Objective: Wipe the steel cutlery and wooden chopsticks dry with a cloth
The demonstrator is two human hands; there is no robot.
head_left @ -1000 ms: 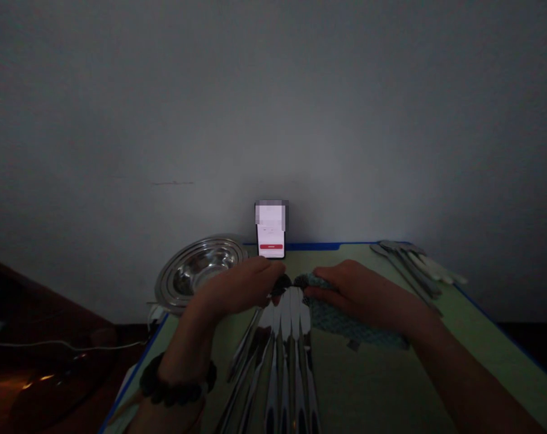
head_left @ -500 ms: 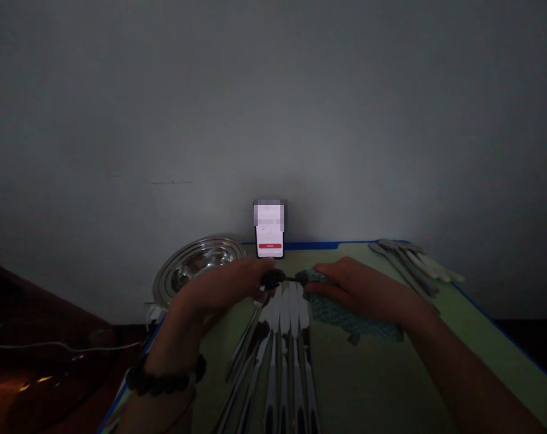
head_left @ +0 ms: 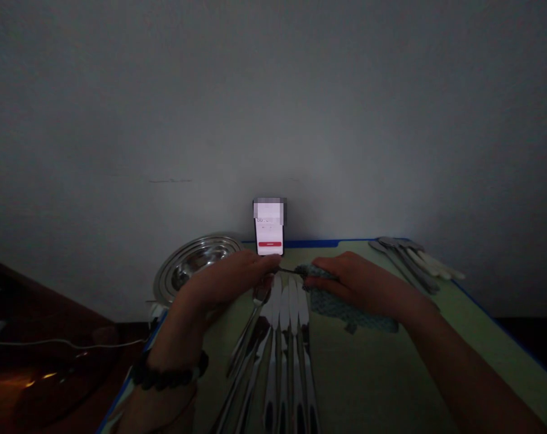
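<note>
Between my hands a spoon (head_left: 290,270) is held level above the table; only its thin neck shows now. My left hand (head_left: 244,269), with a dark bead bracelet at its wrist, is closed over the spoon's bowl end. My right hand (head_left: 341,274) pinches a blue-green cloth (head_left: 346,307) around the other end, and the cloth's loose part hangs below the fingers. Beneath the hands lies a row of table knives (head_left: 284,355), handles toward me. To their left, partly under my left hand, are another spoon (head_left: 261,295) and more cutlery.
Shiny metal bowls or plates (head_left: 165,271), nested, stand at the back left. A lit phone (head_left: 270,232) leans against the wall. More cutlery (head_left: 404,262), some with white handles, lies at the back right. A white cable (head_left: 70,345) runs at the left. The table (head_left: 368,374) has blue edges.
My left hand has closed over the spoon's bowl, which showed dark beside its fingers before. My right hand and the cloth have barely shifted.
</note>
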